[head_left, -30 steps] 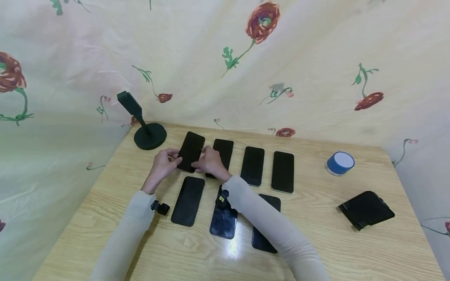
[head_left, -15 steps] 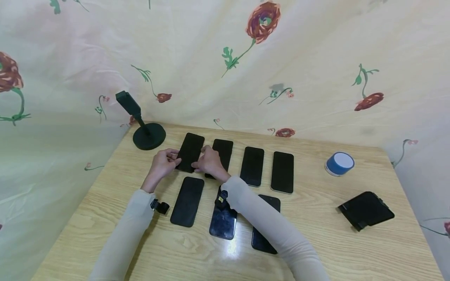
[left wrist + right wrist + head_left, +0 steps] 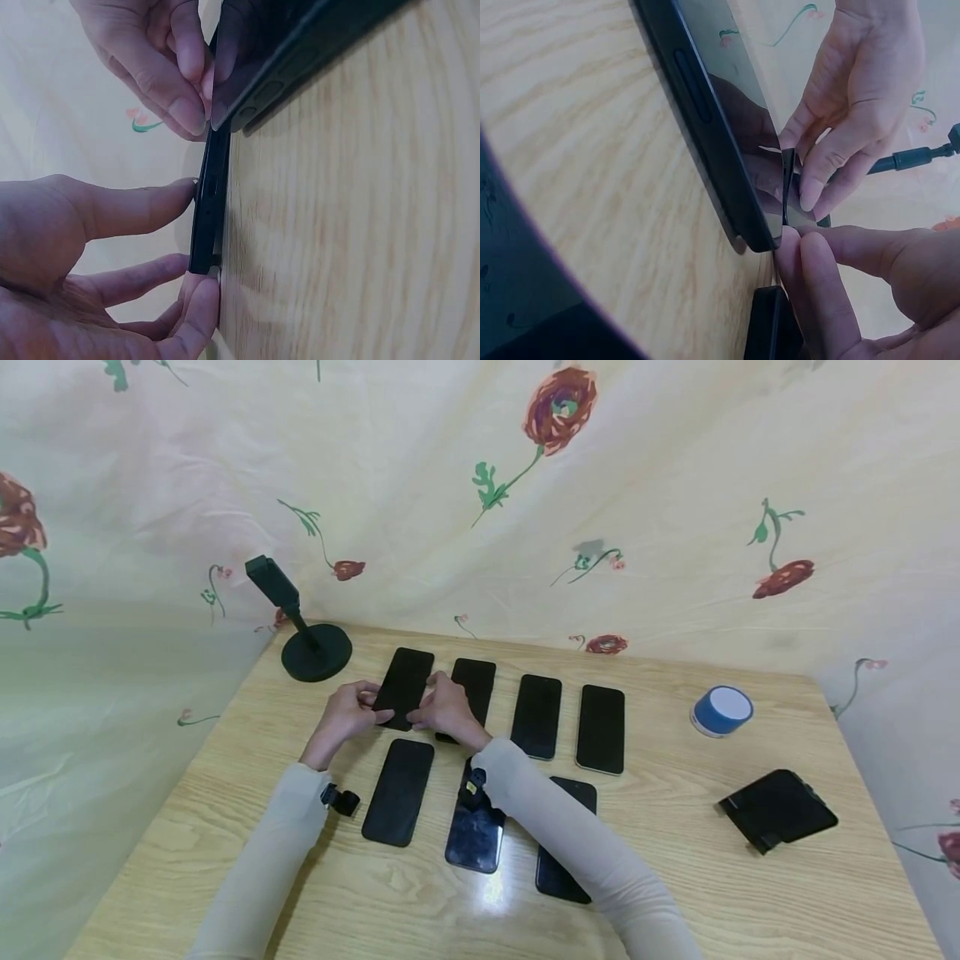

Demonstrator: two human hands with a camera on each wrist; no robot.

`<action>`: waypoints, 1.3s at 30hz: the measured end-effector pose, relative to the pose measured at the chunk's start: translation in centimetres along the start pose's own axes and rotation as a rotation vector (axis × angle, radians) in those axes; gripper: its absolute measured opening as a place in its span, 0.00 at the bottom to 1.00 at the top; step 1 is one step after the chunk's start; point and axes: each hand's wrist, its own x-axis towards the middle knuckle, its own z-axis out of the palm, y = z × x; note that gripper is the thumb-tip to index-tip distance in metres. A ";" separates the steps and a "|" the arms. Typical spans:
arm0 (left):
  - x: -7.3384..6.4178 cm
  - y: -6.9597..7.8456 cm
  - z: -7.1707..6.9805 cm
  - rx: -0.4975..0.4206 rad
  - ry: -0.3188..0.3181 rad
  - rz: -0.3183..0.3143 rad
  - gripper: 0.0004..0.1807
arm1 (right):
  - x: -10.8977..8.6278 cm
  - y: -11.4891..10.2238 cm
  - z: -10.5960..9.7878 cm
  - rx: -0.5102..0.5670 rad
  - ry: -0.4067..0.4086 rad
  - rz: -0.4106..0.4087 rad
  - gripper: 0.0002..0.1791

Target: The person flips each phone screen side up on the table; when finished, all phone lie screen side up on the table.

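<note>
A black smartphone [image 3: 405, 683] lies at the left end of the back row, dark screen up, between both hands. My left hand [image 3: 347, 717] holds its left edge; in the left wrist view the thumb [image 3: 142, 206] lies on the screen side and curled fingers are at the side edge. My right hand [image 3: 448, 706] pinches the phone's near right corner with thumb and fingertips, and partly covers the second phone [image 3: 476, 681] in the row. Below them lies another phone [image 3: 397, 793].
Further right in the back row are two phones, one [image 3: 537, 717] beside the other [image 3: 601, 729]. In front, my right arm partly covers a phone [image 3: 476, 839] and another phone [image 3: 558, 872]. A black stand [image 3: 317, 653], a blue-white cylinder [image 3: 722, 711] and a black folded holder [image 3: 780, 810] stand around.
The held phone has come down slightly toward the near side, closer to the table. My left thumb has shifted a little along its near end. My right hand stays almost in place.
</note>
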 end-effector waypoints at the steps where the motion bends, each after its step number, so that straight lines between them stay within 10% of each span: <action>1: 0.0 0.0 0.0 0.002 -0.002 -0.001 0.32 | 0.0 0.1 -0.1 -0.005 -0.009 -0.005 0.45; 29: 1.2 -0.6 0.5 -0.001 0.000 0.162 0.35 | -5.4 1.0 -6.5 -0.135 -0.039 -0.160 0.43; 39: -1.9 0.3 1.9 0.040 0.174 0.409 0.31 | -10.1 3.1 -12.2 -0.250 0.002 -0.306 0.39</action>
